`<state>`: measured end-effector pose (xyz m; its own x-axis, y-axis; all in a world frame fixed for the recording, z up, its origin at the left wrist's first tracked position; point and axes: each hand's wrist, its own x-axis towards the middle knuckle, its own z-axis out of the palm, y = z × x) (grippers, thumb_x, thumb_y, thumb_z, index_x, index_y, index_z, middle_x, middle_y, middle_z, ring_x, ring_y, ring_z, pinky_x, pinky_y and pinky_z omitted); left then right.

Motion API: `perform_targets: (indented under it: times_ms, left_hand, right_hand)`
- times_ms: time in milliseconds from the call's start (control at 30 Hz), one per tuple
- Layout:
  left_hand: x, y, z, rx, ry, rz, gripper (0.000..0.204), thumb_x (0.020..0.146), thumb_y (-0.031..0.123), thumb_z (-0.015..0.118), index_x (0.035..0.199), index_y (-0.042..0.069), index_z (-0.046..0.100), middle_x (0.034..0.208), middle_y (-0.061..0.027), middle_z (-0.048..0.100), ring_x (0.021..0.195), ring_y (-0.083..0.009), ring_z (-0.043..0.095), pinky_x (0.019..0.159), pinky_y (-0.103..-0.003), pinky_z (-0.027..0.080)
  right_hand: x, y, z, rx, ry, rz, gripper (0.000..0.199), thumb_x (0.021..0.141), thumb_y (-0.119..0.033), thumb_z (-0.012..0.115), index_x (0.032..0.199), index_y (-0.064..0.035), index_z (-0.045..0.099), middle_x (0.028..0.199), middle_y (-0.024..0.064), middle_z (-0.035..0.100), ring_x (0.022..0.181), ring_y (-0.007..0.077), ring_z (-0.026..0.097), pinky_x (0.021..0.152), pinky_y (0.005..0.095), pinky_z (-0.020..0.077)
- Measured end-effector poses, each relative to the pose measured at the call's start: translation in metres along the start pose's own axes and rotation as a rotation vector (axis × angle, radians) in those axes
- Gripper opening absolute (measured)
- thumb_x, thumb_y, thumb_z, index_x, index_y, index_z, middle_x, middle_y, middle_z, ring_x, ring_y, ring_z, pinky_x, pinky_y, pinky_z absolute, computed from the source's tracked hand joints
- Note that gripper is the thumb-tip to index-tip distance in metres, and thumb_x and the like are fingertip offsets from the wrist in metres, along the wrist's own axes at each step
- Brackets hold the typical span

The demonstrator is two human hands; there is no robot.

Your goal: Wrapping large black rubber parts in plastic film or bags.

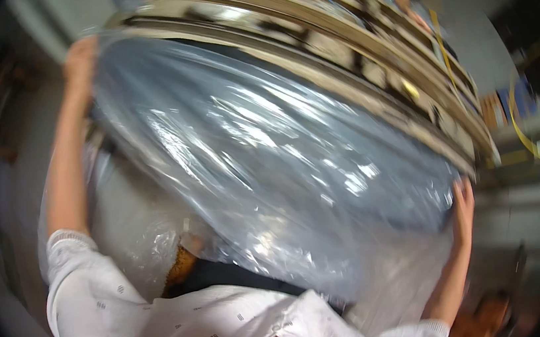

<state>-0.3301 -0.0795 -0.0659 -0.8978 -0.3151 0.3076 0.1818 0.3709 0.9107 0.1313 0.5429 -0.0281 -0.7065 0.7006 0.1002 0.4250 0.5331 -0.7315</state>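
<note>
At the far ends of a big clear plastic sheet (269, 162) we see both hands at work. Our left hand (80, 60) is up high, arm stretched out, fingers curled over the sheet's top corner and gripping it. Our right hand (464, 209) sits lower at the right edge, fingers spread and wrapped round the plastic there. Between them the sheet stretches taut across the middle of the view, glossy, wrinkled, streaked with white glare, bluish-grey where it doubles up. It drapes down toward our white patterned sleeves (168, 326). The whole view is motion-blurred, we should say. Behind the sheet runs a long stack of pale wooden frames (365, 71), slanting from upper left to lower right. A yellow cable (524, 133) loops at the far right. Beneath the plastic, something brown and black (192, 270) shows; we cannot tell what. No labels or signs are readable through this blur.
</note>
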Motion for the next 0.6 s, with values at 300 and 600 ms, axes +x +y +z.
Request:
perform_targets:
  times_ms: [300,600]
  left_hand:
    - [0.054,0.031,0.013,0.538,-0.169,0.821,0.035,0.089,0.022,0.052,0.121,0.008,0.053,0.121,-0.0102,0.054,0.11,-0.0241,0.051,0.092,-0.033,0.041]
    - [-0.357,0.233,0.2,-0.353,-1.234,0.738,0.018,0.08,0.01,0.064,0.095,0.001,0.06,0.094,-0.0037,0.057,0.084,-0.0117,0.052,0.064,-0.025,0.043]
  right_hand:
    - [-0.041,-0.097,0.057,0.553,-0.381,-0.069,0.012,0.087,-0.018,0.058,0.087,-0.0087,0.051,0.079,-0.0075,0.042,0.072,0.0014,0.036,0.062,0.0167,0.0307]
    - [-0.068,-0.089,0.029,0.346,-0.352,-0.236,0.02,0.08,-0.021,0.066,0.081,-0.005,0.053,0.077,-0.0035,0.044,0.069,0.0052,0.039,0.06,0.0202,0.0329]
